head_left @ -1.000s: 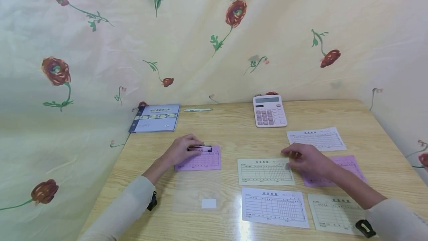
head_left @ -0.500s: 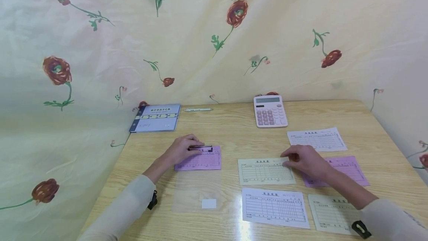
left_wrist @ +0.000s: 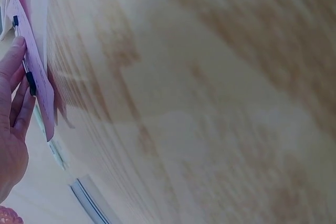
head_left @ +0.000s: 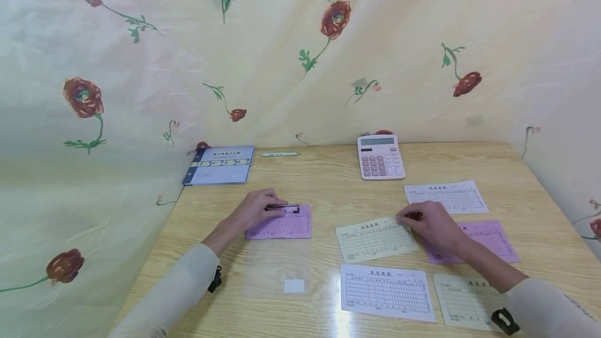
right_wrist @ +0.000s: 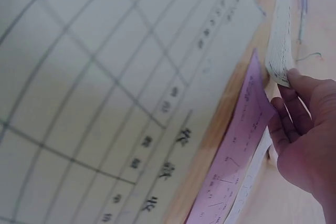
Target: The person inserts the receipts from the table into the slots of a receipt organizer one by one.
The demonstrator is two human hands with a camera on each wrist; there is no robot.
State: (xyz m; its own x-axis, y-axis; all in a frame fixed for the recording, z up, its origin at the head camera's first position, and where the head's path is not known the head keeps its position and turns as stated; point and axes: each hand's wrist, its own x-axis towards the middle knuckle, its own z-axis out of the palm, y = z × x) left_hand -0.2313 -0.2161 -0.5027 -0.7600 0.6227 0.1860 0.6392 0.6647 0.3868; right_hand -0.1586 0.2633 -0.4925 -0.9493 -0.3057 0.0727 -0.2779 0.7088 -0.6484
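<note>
My left hand (head_left: 255,212) grips the metal clip (head_left: 283,206) with black ends at the top of a clear clipboard (head_left: 272,270). Thumb and fingers show around that clip (left_wrist: 30,84) in the left wrist view. A pink form (head_left: 279,227) lies on the board's upper part, under the clip. My right hand (head_left: 434,226) pinches the upper right corner of a pale green form (head_left: 375,239), which sits tilted on the table. In the right wrist view, the held form's (right_wrist: 281,51) corner curls between thumb and fingers. Beneath the right hand is another pink form (head_left: 490,241), partly hidden.
White forms lie below (head_left: 387,292) and behind (head_left: 446,196) the right hand. A second green form (head_left: 465,299) is partly covered by the right sleeve. A calculator (head_left: 381,157), a pen (head_left: 279,154) and a blue account book (head_left: 219,165) lie along the back. A floral curtain (head_left: 281,56) hangs behind.
The right thumb and fingers have closed on the green form's corner. The form has turned, its right side rising toward the back. My left hand stays on the clip.
</note>
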